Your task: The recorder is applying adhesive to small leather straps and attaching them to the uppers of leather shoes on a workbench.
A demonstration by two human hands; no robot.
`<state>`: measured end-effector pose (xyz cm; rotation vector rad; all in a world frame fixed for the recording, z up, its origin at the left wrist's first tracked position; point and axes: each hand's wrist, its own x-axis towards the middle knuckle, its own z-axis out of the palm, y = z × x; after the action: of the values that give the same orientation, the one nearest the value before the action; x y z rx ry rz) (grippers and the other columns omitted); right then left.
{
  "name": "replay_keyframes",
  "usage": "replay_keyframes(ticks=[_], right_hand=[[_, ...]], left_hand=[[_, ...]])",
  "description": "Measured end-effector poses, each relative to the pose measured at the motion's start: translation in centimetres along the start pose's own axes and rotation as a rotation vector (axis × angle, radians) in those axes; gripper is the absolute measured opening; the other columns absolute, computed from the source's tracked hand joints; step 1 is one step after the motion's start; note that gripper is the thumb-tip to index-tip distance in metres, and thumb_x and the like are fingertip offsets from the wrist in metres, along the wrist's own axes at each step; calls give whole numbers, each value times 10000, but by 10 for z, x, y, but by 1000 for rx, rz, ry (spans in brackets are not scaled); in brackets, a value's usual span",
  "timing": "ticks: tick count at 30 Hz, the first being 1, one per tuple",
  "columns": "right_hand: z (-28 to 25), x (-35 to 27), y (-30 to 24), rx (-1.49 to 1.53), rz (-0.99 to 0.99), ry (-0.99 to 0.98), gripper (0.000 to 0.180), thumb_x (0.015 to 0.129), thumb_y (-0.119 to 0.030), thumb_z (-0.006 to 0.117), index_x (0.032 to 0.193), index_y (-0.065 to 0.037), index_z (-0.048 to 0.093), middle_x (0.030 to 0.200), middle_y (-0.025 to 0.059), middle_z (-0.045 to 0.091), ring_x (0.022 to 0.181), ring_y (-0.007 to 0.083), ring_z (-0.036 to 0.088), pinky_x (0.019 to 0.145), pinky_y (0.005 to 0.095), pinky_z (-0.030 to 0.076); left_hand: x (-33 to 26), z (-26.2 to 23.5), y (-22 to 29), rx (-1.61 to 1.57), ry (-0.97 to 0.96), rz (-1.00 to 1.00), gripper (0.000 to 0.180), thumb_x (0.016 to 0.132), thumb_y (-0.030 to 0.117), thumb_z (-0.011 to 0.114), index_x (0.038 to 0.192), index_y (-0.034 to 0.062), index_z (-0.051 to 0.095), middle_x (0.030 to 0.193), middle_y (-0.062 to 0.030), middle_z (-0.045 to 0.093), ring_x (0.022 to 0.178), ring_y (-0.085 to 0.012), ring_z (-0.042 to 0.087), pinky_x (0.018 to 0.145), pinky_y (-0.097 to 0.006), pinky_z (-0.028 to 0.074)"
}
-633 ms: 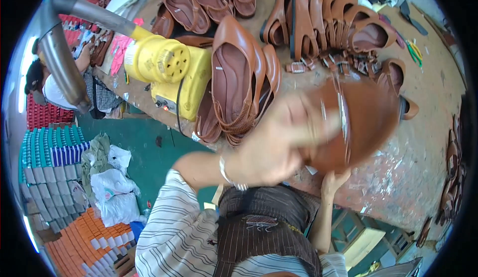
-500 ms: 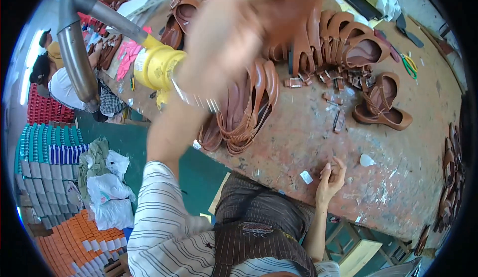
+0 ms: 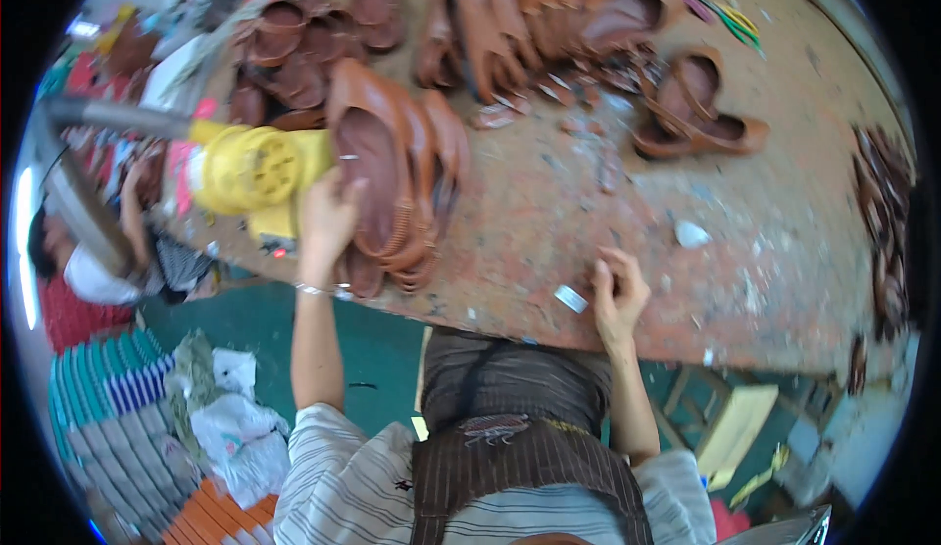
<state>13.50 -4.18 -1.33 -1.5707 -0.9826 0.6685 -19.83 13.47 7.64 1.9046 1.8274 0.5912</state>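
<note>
My left hand (image 3: 328,217) is at the left end of a row of brown leather strap shoes standing on their sides. Its fingers and thumb close on the edge of the nearest brown shoe (image 3: 372,168), though blur softens the grip. Low on the table lies my right hand (image 3: 622,295), empty, with loosely curled fingers and the thumb apart. Beside it is a small white label (image 3: 570,298). Farther up sits a pair of brown shoes (image 3: 694,114), one resting across the other.
A yellow nozzle (image 3: 260,168) on a metal duct stands left of my left hand. More brown shoes (image 3: 549,16) line the far table, with buckled strap pieces (image 3: 495,114) before them. Green-yellow scissors (image 3: 737,25) lie beyond. A co-worker (image 3: 98,261) is at far left; stacked boxes (image 3: 123,447) stand below.
My left hand has come back from high over the table, where it carried a blurred brown item, to the row's left end. My right hand stays on the table. The whole view has shifted.
</note>
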Motion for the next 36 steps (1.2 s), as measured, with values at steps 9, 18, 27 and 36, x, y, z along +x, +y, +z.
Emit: replay_keyframes(ticks=[9, 18, 27, 36], right_hand=[[-50, 16, -3, -240, -45, 577, 407, 806, -56, 723, 1162, -5, 532, 951, 68, 547, 777, 137, 544, 653, 260, 455], [-66, 57, 17, -379, 29, 373, 214, 796, -124, 745, 981, -46, 672, 937, 60, 638, 831, 144, 569, 692, 270, 462], [-31, 28, -35, -208, -81, -132, 212, 740, -23, 752, 945, -14, 701, 878, 68, 695, 778, 144, 635, 698, 277, 502], [2, 44, -46, -373, -394, -349, 268, 699, -147, 777, 929, -42, 687, 791, 76, 651, 667, 226, 580, 591, 322, 465]], left_hand=[[-18, -13, 69, -488, 842, 265, 299, 928, 105, 598, 1145, -100, 595, 1113, -155, 639, 953, -139, 592, 822, -262, 482], [-122, 76, 83, -644, -466, -116, 106, 921, 83, 575, 884, -17, 572, 781, 33, 537, 755, -47, 450, 663, -234, 406], [-150, 78, 109, -536, -290, -42, 307, 908, 33, 548, 1211, -18, 553, 992, -98, 556, 893, -194, 605, 842, -302, 500], [-127, 156, 122, -2045, -232, -689, 208, 932, 9, 477, 1138, -22, 472, 1188, -96, 529, 1250, -249, 454, 1094, -413, 360]])
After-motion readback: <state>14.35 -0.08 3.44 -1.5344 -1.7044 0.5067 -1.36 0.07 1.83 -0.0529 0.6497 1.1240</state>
